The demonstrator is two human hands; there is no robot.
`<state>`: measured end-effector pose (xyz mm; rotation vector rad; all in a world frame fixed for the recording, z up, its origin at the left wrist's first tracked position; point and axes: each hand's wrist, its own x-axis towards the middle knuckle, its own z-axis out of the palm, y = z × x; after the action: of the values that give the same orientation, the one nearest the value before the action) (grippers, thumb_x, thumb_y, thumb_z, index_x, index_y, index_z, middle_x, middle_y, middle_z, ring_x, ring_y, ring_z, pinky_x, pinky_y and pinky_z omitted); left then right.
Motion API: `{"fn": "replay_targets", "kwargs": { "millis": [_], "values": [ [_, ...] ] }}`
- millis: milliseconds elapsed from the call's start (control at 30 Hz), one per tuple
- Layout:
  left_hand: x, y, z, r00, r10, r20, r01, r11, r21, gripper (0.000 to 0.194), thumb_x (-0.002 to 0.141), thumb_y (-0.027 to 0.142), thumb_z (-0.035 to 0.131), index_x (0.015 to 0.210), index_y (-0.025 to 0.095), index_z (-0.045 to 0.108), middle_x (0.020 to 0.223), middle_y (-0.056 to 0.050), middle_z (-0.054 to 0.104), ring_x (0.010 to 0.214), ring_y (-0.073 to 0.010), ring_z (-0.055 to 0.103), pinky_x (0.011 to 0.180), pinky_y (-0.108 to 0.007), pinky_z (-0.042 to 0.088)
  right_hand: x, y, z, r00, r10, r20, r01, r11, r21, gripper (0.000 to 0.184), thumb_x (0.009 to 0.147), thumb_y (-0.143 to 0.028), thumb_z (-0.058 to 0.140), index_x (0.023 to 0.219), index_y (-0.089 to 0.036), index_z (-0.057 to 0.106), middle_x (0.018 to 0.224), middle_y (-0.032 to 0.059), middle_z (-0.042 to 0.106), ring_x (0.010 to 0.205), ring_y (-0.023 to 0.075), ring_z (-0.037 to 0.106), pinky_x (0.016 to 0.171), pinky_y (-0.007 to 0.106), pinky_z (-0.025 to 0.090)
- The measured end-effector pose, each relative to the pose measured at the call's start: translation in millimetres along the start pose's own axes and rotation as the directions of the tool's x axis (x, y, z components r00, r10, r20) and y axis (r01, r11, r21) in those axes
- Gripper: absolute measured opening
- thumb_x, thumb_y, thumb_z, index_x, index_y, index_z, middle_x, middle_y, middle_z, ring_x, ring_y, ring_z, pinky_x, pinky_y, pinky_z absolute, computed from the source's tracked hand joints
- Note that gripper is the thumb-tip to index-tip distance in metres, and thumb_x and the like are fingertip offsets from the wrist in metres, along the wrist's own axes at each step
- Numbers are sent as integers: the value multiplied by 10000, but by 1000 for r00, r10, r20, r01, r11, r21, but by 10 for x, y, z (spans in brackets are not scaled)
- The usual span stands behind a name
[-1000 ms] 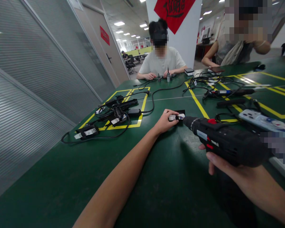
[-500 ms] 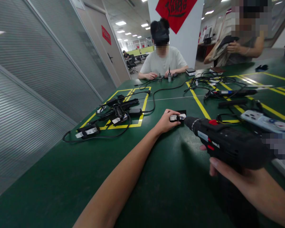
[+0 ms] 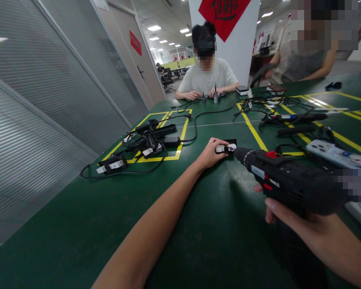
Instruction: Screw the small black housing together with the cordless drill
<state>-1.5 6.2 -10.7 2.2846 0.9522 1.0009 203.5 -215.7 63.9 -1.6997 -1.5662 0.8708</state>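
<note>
A black cordless drill (image 3: 291, 176) with red accents is held in my right hand (image 3: 301, 220), its fingers wrapped round the grip below the body. The drill lies roughly level, chuck toward the left. Its tip meets the right end of a small black piece with a white top (image 3: 225, 149); whether the bit touches it I cannot tell. Flat on the table, my left hand (image 3: 211, 154) grips that piece from its left side, thumb and fingers on either side of it. The drill's lower grip is mostly dark and hidden by my right hand.
Black adapters and cables (image 3: 152, 142) lie inside yellow tape at left. Tangled cables (image 3: 267, 102), a pen-like tool (image 3: 297, 117) and a pale power strip (image 3: 337, 154) are at right. A person (image 3: 209, 76) sits opposite; another person (image 3: 303, 66) is at far right.
My view has shifted slightly, while both hands, the drill and the small piece keep the same arrangement. The person at far right has lowered their arms, which had held up cloth.
</note>
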Motion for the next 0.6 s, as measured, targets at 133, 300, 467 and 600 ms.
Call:
{"fn": "replay_targets", "kwargs": {
  "millis": [133,300,467,600],
  "values": [
    [0,12,-8,1000,-2,7,2,1000,5,408,708,197,676,1107,186,595,1070,-69,477,1022,-183,490,971,-355,396,4,-33,-4,1000,0,-2,0,999,32,392,673,-655,542,692,-285,672,770,53,745,756,281,704,616,356,601],
    [1,10,2,1000,1,-2,-1,1000,16,409,704,183,678,1104,185,595,1067,-69,485,1019,-181,490,969,-357,397,12,-97,-1,1000,-30,-2,30,995,99,356,663,-611,581,760,-279,664,735,42,730,658,245,704,580,312,612],
    [0,4,13,1000,5,-16,-4,1000,24,393,711,192,672,1097,185,596,1073,-72,493,1019,-182,492,964,-354,399,3,-126,2,999,-50,-1,50,989,139,418,685,-573,585,960,-266,655,799,43,721,623,220,693,581,293,611],
    [2,8,7,1000,-3,-4,3,1000,23,401,710,201,678,1101,185,593,1079,-71,488,1021,-182,490,965,-355,399,7,-66,22,1000,-28,13,26,990,137,440,696,-582,589,996,-264,645,792,34,704,661,215,680,621,294,602]
  ]
}}
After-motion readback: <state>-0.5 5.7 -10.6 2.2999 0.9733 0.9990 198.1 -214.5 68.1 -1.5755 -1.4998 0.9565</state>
